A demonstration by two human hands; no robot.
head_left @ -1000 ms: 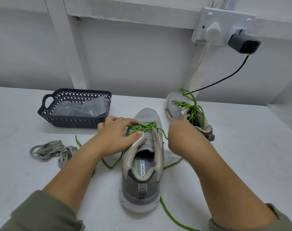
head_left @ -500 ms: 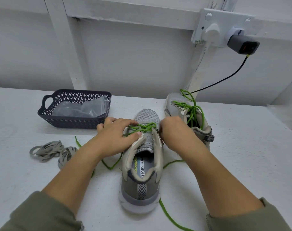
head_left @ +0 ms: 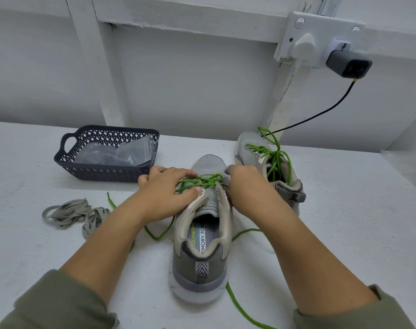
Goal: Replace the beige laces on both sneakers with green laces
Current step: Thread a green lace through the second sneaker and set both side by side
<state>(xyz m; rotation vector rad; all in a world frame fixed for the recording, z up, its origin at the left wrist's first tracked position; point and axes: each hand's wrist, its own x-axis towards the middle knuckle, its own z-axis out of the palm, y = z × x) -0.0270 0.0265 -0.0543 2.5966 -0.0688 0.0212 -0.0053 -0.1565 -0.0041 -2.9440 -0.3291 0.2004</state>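
Your left hand (head_left: 169,188) lies flat over the left side of the near sneaker (head_left: 202,233), fingers spread and curved, thumb pressing the green lace (head_left: 202,181) against the eyelet edge; it pins the lace rather than closing round it. Your right hand (head_left: 247,186) sits against the sneaker's right side, at the same row of eyelets, knuckles toward you. Its fingertips are hidden, so you cannot tell whether they pinch the lace.

The sneaker stands heel toward you between your forearms, laced green across only the front eyelets, just under both hands. The lace's loose ends trail on the table (head_left: 344,222): one loops out under your left wrist, the other runs by your right forearm and past the heel.

The second sneaker (head_left: 268,162) stands just behind your right hand, already laced green. The beige laces (head_left: 76,213) lie bundled left of your left forearm, well apart from the sneakers. The basket (head_left: 102,170) is beyond them.
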